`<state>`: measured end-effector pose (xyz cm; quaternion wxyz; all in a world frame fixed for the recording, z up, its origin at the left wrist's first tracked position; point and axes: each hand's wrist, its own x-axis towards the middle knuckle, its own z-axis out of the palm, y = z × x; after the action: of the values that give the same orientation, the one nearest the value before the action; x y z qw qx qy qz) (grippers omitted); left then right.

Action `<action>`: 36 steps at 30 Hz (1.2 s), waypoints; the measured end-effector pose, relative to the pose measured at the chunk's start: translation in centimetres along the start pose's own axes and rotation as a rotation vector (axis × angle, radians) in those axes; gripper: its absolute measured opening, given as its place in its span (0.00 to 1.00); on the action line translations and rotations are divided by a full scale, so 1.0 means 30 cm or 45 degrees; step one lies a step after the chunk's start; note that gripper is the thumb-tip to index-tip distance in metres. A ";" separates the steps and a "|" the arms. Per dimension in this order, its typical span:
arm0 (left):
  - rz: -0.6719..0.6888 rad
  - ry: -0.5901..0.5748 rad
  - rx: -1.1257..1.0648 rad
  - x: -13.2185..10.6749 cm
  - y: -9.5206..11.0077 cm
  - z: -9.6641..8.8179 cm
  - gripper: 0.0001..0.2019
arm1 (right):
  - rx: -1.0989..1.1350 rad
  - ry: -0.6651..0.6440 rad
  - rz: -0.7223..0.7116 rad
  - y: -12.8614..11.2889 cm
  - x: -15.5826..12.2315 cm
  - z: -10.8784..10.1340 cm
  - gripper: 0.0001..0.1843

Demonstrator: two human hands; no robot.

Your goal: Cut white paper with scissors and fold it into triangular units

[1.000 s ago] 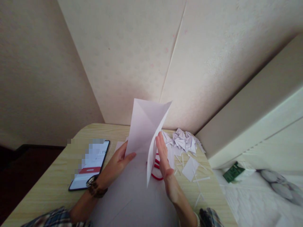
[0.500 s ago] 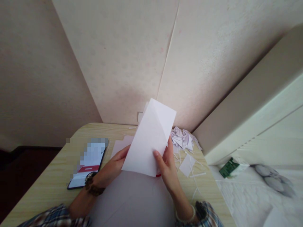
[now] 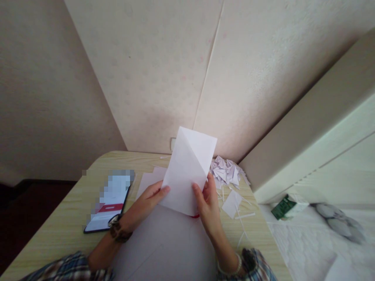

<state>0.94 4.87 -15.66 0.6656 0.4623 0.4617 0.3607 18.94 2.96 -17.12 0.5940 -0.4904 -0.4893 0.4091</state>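
Observation:
A sheet of white paper [image 3: 186, 175] with a diagonal crease or fold line across its upper part is held up above the table, tilted. My left hand [image 3: 150, 199] grips its lower left edge, thumb on the front and fingers behind. On the right edge, my right hand [image 3: 208, 205] pinches the sheet, its thumb lying on the front face. Something small and red [image 3: 195, 216] peeks out under the paper by my right hand; most of it is hidden. Below spreads a large pale surface [image 3: 164, 246], which I cannot make out clearly.
A phone [image 3: 113, 199] lies on the wooden table [image 3: 67, 218] at left. More white sheets [image 3: 146, 183] are behind my left hand. A pile of folded paper pieces [image 3: 225, 171], a small paper piece [image 3: 232, 203] and thin strips [image 3: 244, 216] lie at right. A wall rises behind.
The paper has turned a little and its top has shifted left and down. My left thumb has come round onto the front of the sheet. My right hand keeps its hold.

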 end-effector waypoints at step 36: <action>0.050 0.268 0.119 -0.014 0.037 0.005 0.23 | -0.306 -0.232 0.025 -0.055 0.011 -0.002 0.19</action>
<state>0.89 4.79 -14.46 0.5838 0.4613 0.5363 0.3985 19.06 2.96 -15.45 0.4801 -0.5236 -0.5817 0.3962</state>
